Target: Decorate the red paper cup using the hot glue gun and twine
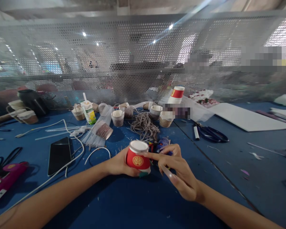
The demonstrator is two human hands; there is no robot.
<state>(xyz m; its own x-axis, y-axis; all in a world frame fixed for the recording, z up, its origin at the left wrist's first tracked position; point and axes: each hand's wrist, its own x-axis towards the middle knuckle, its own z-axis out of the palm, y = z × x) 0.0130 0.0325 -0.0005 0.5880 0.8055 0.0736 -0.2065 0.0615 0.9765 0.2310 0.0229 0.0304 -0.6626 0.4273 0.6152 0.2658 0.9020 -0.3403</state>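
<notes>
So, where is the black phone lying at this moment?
The phone lies flat on the blue table at the left of the head view, beside a white cable and left of the left hand holding the red cup.

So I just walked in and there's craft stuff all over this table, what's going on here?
A person sits at a blue table working on a red paper cup turned upside down. The left hand grips the cup from the side, while the right hand lays a finger across its front. Just behind lie a tangle of twine and several small cups already wrapped in it. A phone lies to the left, scissors to the right.
</notes>
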